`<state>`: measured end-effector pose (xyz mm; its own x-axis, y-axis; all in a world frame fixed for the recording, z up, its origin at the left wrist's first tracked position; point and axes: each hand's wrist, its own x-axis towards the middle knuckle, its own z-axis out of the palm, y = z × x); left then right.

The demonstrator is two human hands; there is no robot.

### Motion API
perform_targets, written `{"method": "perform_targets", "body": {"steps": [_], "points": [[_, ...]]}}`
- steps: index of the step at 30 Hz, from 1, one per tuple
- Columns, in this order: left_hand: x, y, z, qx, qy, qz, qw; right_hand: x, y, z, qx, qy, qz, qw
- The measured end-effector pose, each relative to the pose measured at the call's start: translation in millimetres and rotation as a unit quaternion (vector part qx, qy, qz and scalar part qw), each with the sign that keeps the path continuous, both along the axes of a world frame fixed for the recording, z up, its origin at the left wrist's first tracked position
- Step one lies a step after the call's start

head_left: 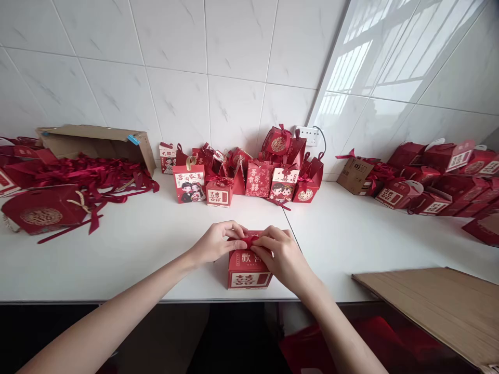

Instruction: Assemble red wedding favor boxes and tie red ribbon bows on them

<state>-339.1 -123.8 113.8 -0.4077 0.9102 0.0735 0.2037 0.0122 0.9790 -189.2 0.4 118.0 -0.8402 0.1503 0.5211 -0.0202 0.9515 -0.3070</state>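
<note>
A red gift box [249,278] with white characters and a pale double-happiness label stands upright near the front edge of the white table. Over its top, my left hand [218,241] pinches a red ribbon [249,240] between thumb and fingers. From the other side my right hand [278,252] grips the same ribbon, its fingertips almost touching those of my left. The fingers partly cover the ribbon, so I cannot tell whether it is knotted. Part of the box's top and its right side are hidden behind my right hand.
Finished-looking red boxes [189,184] line the tiled wall. At left, a cardboard carton [97,136] spills red ribbons [117,174] beside a larger red box [42,210]. More red boxes [429,195] pile up at right, and a cardboard sheet [436,296] juts over the table's front right.
</note>
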Motion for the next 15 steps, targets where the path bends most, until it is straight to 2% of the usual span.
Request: {"method": "perform_targets", "body": {"steps": [3, 8, 15], "points": [[2, -2, 5.2, -0.009, 0.026, 0.023, 0.999, 1, 1, 0.7, 0.038, 0.013, 0.003, 0.999], [5, -6, 14.1, 0.012, 0.164, 0.069, 0.984, 5, 0, 4.6, 0.110, 0.019, -0.008, 0.994], [4, -12, 11.6, -0.002, 0.282, 0.112, 0.953, 10, 0, 8.6, 0.177, -0.003, -0.030, 0.984]]}}
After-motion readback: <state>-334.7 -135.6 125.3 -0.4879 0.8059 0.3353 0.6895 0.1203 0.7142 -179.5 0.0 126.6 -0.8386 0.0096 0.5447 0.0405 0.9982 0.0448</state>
